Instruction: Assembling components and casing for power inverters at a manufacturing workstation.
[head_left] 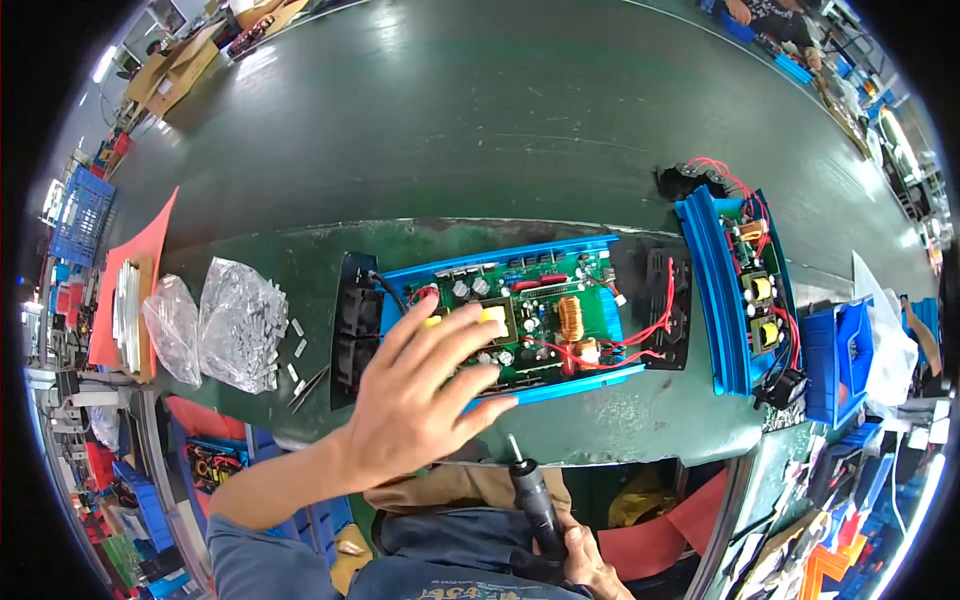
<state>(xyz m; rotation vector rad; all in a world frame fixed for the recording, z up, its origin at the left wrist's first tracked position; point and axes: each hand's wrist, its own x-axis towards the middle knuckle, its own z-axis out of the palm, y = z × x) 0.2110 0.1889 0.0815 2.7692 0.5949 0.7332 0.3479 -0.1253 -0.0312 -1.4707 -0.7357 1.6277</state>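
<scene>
My left hand [415,395] hangs over the left part of a green circuit board [545,290], its fingers spread and holding nothing. That board lies in a blue metal housing [480,262] with yellow transformers and copper coils on it. A black end plate with fans [355,320] stands at the housing's left end; a second black end plate [680,310] lies at the right, with red wires [645,335] running towards it. Near my lap, my right hand [590,560] is wrapped round a black power screwdriver [538,505], its bit pointing up towards the bench edge.
Bags of small grey parts [240,330] lie to the left, beside tweezers [308,388] and a red sheet [135,270]. Another blue housing [715,290] stands at the right, next to a blue bin [838,360]. A cardboard box [175,75] is at the far left.
</scene>
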